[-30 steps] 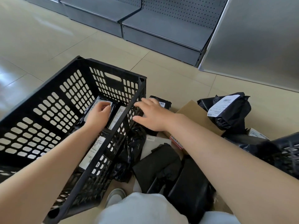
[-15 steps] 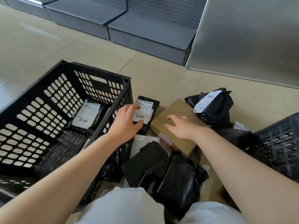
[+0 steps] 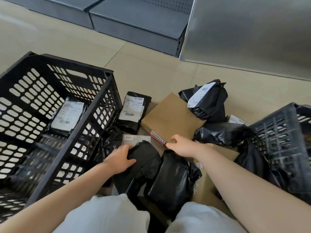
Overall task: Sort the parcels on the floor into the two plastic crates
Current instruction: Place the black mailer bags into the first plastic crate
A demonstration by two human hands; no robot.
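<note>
Left hand [image 3: 120,159] moved back onto black parcel [image 3: 144,158].

Left hand [image 3: 120,159] has moved from the labelled parcel [image 3: 133,110] to grip the black parcel [image 3: 144,158]; right hand [image 3: 182,146] now grips the cardboard box [image 3: 171,118] edge.

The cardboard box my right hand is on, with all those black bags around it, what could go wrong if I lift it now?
1. The right hand pinches only the near corner of the cardboard box, so it may tilt or slip.
2. A labelled black bag seems to lean on the box's far edge and could tumble off.
3. The left hand grips a black parcel at once; lifting both might mix up which crate each goes in.
</note>
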